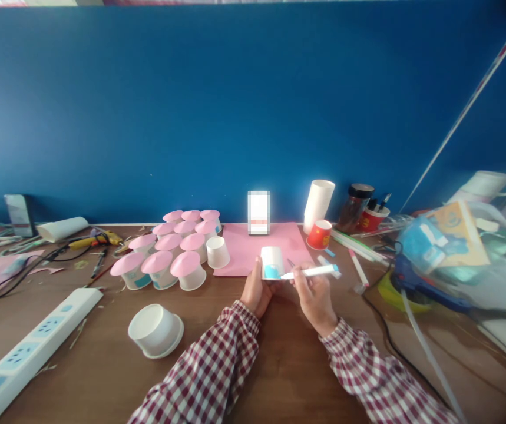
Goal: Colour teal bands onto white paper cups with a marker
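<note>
My left hand [256,288] is closed around a white paper cup [272,257], held bottom-up just above the table. A light blue patch [273,272] colours the cup's side near its rim. In my right hand [315,295] is a white marker [311,271] with a light blue end, its tip touching or very close to the patch. Behind the cup lies a sheet of pink paper [239,247]. Another white cup [218,252] stands upside down at the sheet's left edge. Further left, several upturned cups wear pink paper tops [186,264], some with blue patches on their sides.
A white bowl-like container [155,330] sits front left, near a power strip [45,341]. Further back is a yellow glue gun [98,239]. To the right stand stacked white cups [318,203], a red cup [320,234], a dark-lidded jar [355,207] and blue-handled scissors [429,288].
</note>
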Tool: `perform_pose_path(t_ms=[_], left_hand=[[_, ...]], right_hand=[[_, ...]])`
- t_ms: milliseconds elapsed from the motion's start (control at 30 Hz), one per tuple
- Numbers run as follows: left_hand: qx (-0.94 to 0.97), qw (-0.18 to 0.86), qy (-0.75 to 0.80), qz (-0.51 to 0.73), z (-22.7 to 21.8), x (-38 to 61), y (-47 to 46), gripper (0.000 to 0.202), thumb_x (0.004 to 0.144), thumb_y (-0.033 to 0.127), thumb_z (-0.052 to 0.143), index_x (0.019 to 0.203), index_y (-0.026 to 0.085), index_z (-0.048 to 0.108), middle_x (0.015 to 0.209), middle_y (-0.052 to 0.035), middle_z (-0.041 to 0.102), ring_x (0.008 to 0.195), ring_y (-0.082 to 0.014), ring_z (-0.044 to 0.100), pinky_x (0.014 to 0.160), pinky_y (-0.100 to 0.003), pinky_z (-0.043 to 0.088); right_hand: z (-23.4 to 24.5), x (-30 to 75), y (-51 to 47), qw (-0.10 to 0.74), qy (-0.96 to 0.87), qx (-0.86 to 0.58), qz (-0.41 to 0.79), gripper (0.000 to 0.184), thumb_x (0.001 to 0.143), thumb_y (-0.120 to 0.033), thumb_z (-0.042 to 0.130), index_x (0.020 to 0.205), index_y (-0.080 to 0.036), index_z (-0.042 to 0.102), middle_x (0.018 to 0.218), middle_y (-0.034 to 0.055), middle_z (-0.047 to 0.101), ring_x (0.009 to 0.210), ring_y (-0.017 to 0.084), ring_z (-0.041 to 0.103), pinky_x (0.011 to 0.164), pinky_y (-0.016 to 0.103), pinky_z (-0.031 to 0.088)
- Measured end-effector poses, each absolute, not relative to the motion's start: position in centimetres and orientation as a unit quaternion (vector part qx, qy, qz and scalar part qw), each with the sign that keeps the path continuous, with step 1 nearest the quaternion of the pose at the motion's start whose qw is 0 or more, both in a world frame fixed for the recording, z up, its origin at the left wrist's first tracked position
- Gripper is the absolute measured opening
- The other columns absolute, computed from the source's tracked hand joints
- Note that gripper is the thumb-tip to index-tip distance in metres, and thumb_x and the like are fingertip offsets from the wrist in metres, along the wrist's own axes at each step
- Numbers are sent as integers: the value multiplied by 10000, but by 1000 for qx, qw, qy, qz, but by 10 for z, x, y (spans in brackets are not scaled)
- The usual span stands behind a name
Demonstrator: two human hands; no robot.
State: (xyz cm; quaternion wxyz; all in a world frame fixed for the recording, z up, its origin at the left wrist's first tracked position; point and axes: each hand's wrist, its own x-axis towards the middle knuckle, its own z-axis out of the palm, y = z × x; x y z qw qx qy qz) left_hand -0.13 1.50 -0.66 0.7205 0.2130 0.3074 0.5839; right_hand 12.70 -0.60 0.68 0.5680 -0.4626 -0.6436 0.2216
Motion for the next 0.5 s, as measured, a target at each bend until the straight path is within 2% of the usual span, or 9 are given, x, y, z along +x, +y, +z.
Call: perform_pose_path(t_ms=[233, 500], left_hand=[[223, 728, 296, 577, -4, -1, 15, 481, 883, 497, 467, 1058, 72, 608, 911, -143, 676, 764, -196, 639, 734, -329, 526], [211, 725, 304, 581, -3, -1, 14, 466, 887, 489, 466, 1049, 73, 598, 884, -137, 672, 756, -195, 637, 728, -334, 537]], right_hand=[[8, 126, -7, 578, -640, -457, 220, 229, 913, -339, 477, 796, -172, 581, 670, 15, 610, 584, 140, 572, 561, 239, 466], [8, 126, -7, 574, -641, -462, 217, 252, 916, -344, 463, 758, -175, 564, 613, 0, 576, 541, 133, 542, 527, 236, 446]])
